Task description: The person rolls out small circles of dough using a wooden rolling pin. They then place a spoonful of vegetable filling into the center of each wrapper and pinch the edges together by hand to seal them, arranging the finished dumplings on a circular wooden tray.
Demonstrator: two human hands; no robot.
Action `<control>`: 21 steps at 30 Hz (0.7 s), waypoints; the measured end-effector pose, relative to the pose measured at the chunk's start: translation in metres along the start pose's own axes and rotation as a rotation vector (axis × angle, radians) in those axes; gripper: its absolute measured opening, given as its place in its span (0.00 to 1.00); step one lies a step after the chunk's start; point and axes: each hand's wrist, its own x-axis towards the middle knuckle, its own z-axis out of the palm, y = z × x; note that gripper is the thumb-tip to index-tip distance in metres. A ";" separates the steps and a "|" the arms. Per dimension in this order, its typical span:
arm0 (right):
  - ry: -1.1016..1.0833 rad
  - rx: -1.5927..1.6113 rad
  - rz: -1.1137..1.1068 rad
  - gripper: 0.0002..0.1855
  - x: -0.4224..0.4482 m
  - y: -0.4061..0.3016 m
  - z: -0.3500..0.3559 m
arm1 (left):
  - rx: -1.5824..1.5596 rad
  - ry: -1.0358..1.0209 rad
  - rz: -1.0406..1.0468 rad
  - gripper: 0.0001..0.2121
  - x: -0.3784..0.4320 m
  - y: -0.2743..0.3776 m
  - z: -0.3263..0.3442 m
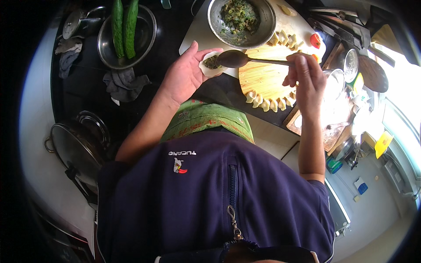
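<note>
My left hand [184, 77] is palm up, with a round dough wrapper [213, 72] lying on its fingers. A small heap of green filling [210, 62] sits on the wrapper. My right hand [307, 75] grips the handle of a dark metal spoon [234, 59], whose bowl is at the wrapper's right edge. Beyond the hands stands a metal bowl [215, 29] with chopped green filling [241, 18] in it. Below the spoon lies a round slatted board [263, 74]. Folded dumplings [265, 105] line its near edge, and more dumplings [283, 37] line its far edge.
Two green cucumbers [124, 33] rest in a metal basin [149, 36] at the left, near a grey cloth [126, 87]. A lidded pan [74, 151] is at lower left. On the right are knives [345, 31], a red tomato piece [315, 40] and a floury wooden board [334, 136].
</note>
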 end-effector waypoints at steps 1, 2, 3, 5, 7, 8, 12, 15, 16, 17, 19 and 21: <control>0.010 0.039 -0.010 0.14 0.002 0.003 -0.004 | -0.026 -0.009 -0.006 0.28 -0.001 0.001 0.000; 0.010 0.051 -0.007 0.14 0.003 0.005 -0.008 | -0.056 -0.017 -0.016 0.28 -0.001 0.002 0.001; 0.013 0.062 -0.002 0.14 0.004 0.007 -0.011 | -0.085 -0.028 -0.028 0.28 -0.002 0.002 0.001; -0.003 0.060 0.023 0.15 0.005 0.007 -0.010 | -0.113 -0.063 -0.034 0.28 -0.003 0.003 0.001; -0.005 -0.028 0.047 0.16 0.006 0.006 -0.006 | -0.108 -0.109 -0.021 0.27 -0.004 0.004 0.000; 0.003 -0.033 0.030 0.16 0.006 0.005 -0.007 | -0.120 -0.099 -0.012 0.27 -0.004 0.004 0.000; -0.007 0.019 -0.061 0.15 0.005 0.006 -0.016 | -0.160 -0.074 -0.009 0.28 -0.004 0.003 0.003; -0.006 0.018 -0.038 0.13 0.002 0.000 -0.009 | -0.193 -0.090 -0.056 0.28 -0.005 0.004 0.005; -0.029 -0.021 -0.009 0.13 0.001 0.000 -0.005 | -0.206 -0.100 -0.077 0.28 -0.005 0.004 0.006; -0.022 -0.077 -0.008 0.13 0.001 0.001 0.000 | -0.199 -0.101 -0.067 0.28 -0.004 0.003 0.007; 0.030 -0.078 -0.011 0.15 0.001 0.002 0.002 | -0.188 -0.099 -0.041 0.28 -0.002 0.001 0.007; 0.027 -0.046 0.014 0.15 0.002 0.003 -0.009 | -0.215 -0.087 -0.027 0.28 0.000 -0.001 0.008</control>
